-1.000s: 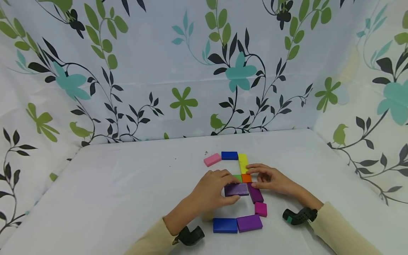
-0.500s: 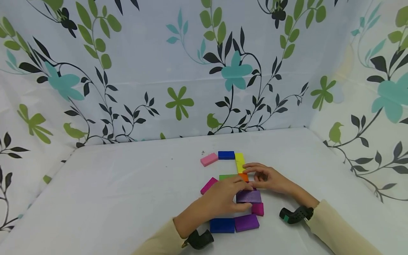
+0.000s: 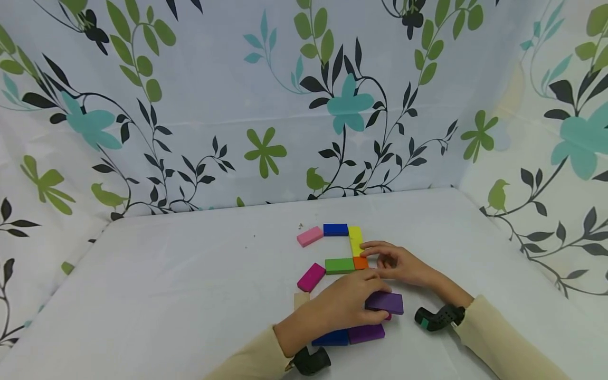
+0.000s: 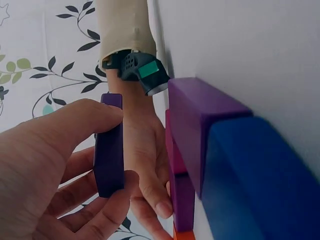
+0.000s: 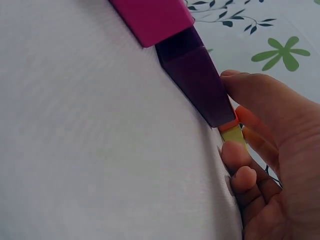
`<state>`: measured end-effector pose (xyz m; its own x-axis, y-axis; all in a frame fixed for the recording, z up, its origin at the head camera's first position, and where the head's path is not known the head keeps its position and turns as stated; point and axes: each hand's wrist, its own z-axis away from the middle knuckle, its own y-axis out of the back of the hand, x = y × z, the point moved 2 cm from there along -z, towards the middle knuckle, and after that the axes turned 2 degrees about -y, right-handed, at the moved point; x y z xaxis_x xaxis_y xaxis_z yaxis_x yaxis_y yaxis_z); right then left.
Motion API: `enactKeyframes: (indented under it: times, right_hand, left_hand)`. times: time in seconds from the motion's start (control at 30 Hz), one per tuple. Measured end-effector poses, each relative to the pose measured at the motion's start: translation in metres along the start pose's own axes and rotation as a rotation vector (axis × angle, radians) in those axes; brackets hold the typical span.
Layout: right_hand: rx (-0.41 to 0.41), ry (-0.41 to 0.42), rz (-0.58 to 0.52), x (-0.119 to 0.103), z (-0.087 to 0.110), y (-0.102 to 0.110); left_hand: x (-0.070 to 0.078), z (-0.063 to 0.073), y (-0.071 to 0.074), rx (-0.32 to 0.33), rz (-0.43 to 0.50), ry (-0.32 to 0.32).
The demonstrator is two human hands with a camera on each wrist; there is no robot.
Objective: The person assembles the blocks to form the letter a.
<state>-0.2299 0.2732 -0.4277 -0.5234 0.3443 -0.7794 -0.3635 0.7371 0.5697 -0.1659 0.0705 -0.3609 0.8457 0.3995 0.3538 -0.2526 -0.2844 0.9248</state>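
My left hand [image 3: 344, 301] pinches a purple block [image 3: 386, 302] between thumb and fingers. In the left wrist view this block [image 4: 109, 150] is raised off the table. It hides most of a small magenta block in the head view. My right hand [image 3: 404, 266] rests beside the row, its fingertips close to the yellow block [image 3: 355, 240] and orange block [image 3: 360, 263]. In the right wrist view its thumb touches the edge of a dark purple block [image 5: 195, 75], which adjoins the magenta block [image 5: 155, 22].
A green block [image 3: 339, 266], a tilted magenta block [image 3: 311, 277] and a beige block [image 3: 301, 300] lie left of the row. Blue [image 3: 331, 338] and purple [image 3: 366, 333] blocks lie nearest me. Another blue block [image 3: 335, 229] and a pink one [image 3: 310, 236] lie farthest away.
My left hand has carried the purple block rightward and toward me, uncovering the green, tilted magenta and beige blocks. The right hand has stayed beside the row.
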Motion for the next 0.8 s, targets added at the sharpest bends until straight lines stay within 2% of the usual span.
enactKeyframes:
  times: [0.23,0.53,0.67,0.8]
  right_hand:
    - [-0.007,0.013,-0.023,0.001,0.0,0.001]
    - [0.009,-0.019,-0.011,-0.002,0.001,0.0]
    - [0.018,-0.065,0.008,0.0,0.0,0.0]
    - [0.018,-0.07,0.013,0.0,0.0,0.0]
  left_hand:
    - [0.003,-0.008,-0.011,0.005,-0.073,-0.077]
    - [0.008,-0.021,-0.02,-0.047,-0.171,-0.068]
    - [0.009,-0.023,-0.022,-0.067,-0.187,-0.051]
    - [0.009,-0.025,-0.025,-0.078,-0.208,-0.047]
